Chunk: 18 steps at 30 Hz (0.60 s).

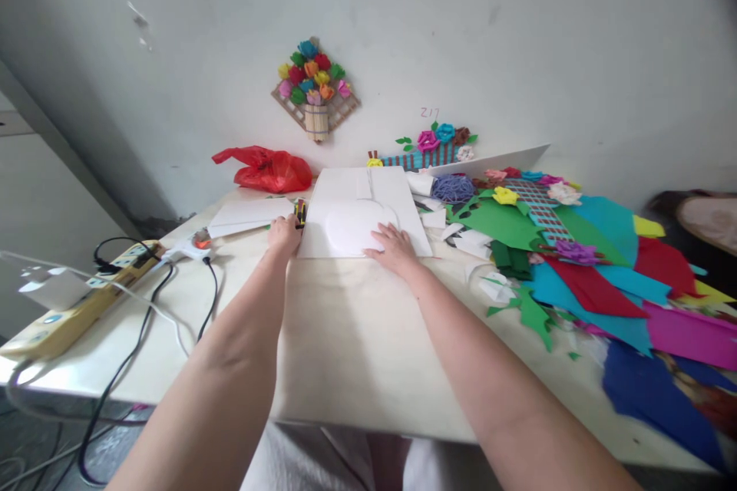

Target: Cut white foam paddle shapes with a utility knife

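A white board (316,242) lies flat on the table in front of me. On it rests a white cloud-shaped cutout (351,226), with a narrow white strip (364,186) above. My right hand (393,245) presses on the cutout's lower right, fingers spread. Beside the board's left edge, my left hand (284,234) has its fingers curled. A small yellow-and-black tool (300,212) shows right by those fingertips; its kind is unclear, and whether the fingers grip it is hidden.
White sheets (247,215) and a red plastic bag (273,171) lie at left, near a power strip (86,299) with trailing cables. Coloured paper scraps (599,276), purple yarn (453,189) and paper-flower crafts (535,203) crowd the right side. A flower decoration (315,92) hangs on the wall.
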Each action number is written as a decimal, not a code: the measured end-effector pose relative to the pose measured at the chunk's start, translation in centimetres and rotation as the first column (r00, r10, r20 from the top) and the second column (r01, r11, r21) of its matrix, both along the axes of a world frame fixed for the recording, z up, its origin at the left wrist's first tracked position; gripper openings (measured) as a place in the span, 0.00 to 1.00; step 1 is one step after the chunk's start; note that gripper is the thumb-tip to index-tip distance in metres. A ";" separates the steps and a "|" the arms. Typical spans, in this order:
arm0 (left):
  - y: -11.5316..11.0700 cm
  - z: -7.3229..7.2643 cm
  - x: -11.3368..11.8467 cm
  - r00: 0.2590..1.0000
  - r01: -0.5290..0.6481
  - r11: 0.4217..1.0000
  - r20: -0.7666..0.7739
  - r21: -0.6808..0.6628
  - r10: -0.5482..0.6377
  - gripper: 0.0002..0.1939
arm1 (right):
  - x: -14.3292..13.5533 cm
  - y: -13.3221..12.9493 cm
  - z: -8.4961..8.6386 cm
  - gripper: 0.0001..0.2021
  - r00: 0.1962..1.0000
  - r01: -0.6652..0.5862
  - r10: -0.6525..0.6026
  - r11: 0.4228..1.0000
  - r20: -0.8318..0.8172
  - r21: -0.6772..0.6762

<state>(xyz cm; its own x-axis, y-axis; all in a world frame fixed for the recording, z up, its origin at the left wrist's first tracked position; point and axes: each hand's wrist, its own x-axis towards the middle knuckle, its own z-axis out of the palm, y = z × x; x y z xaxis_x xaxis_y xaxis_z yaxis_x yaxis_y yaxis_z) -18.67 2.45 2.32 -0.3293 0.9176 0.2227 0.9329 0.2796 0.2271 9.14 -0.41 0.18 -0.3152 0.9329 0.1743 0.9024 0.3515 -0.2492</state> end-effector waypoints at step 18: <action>-3.3 4.4 1.1 0.445 -0.079 0.958 0.870 0.276 -0.214 0.09 | 0.0 -0.1 0.0 0.30 1.000 0.008 -0.008 1.000 -0.030 0.005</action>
